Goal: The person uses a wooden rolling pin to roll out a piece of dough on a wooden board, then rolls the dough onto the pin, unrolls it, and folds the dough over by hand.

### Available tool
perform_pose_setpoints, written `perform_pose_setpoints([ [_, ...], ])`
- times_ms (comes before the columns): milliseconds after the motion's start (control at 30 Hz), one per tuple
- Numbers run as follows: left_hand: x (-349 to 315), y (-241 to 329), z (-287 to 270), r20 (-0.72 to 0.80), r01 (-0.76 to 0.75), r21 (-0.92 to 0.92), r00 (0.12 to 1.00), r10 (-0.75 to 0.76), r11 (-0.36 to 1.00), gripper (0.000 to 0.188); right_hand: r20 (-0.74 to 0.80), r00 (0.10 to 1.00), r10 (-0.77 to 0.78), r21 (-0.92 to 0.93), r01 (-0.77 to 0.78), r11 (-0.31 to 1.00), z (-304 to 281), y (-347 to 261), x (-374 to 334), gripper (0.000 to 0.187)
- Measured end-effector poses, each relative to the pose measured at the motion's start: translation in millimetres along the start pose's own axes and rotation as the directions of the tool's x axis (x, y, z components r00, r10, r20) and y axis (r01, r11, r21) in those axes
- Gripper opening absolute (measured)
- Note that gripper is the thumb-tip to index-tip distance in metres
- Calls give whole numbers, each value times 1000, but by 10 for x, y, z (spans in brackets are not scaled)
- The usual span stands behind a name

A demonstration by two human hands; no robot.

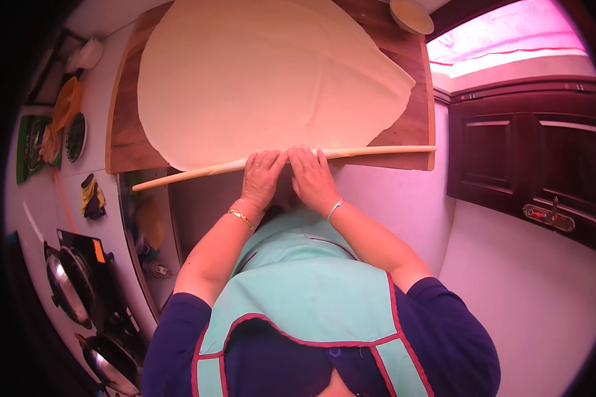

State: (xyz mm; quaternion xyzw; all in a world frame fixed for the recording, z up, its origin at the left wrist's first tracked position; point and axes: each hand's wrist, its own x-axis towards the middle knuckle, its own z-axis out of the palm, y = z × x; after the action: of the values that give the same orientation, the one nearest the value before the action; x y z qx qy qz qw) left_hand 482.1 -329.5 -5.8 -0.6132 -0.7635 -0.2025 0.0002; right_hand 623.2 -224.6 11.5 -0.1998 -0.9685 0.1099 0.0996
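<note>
A large, thin sheet of pale dough [258, 73] lies spread over a brown wooden board [127, 135]. Along its near edge runs a long, slender rolling pin [377, 151], its ends sticking out past the dough on both sides. My left hand [262, 177] and my right hand [310, 177] sit side by side at the middle of the pin, thumbs nearly meeting, fingers curled over it. The dough's near edge reaches the pin there; whether it is wrapped around the pin is hard to make out beneath my fingers.
A pale bowl [411, 16] stands at the board's far right corner. Left on the counter are an orange basin [67, 103], a green bag [30, 149], a plate of greens [76, 137] and yellow-black gloves [93, 196]. Pans [67, 286] sit lower left; a dark door [543, 142] is right.
</note>
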Motion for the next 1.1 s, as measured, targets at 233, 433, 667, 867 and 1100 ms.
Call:
perform_pose_setpoints([
  [233, 163, -264, -77, 27, -121, -170, 992, 127, 978, 33, 32, 999, 24, 171, -29, 985, 186, 202, 93, 33],
  [433, 60, -282, -66, 46, -146, -164, 987, 155, 976, 38, -68, 997, 21, 107, -14, 994, 49, 84, 115, 38],
  [667, 67, -392, -71, 97, 60, 104, 993, -70, 993, 61, -85, 994, 75, -62, -80, 995, 72, 185, 815, 66],
  [867, 437, -729, 52, 230, 67, 149, 968, -100, 987, 54, -95, 995, 20, -34, -24, 999, 643, 275, 889, 54],
  [1100, 895, -829, -41, 18, 40, 159, 999, -44, 986, 45, -68, 996, 62, -24, -64, 998, 95, 271, 1292, 54],
])
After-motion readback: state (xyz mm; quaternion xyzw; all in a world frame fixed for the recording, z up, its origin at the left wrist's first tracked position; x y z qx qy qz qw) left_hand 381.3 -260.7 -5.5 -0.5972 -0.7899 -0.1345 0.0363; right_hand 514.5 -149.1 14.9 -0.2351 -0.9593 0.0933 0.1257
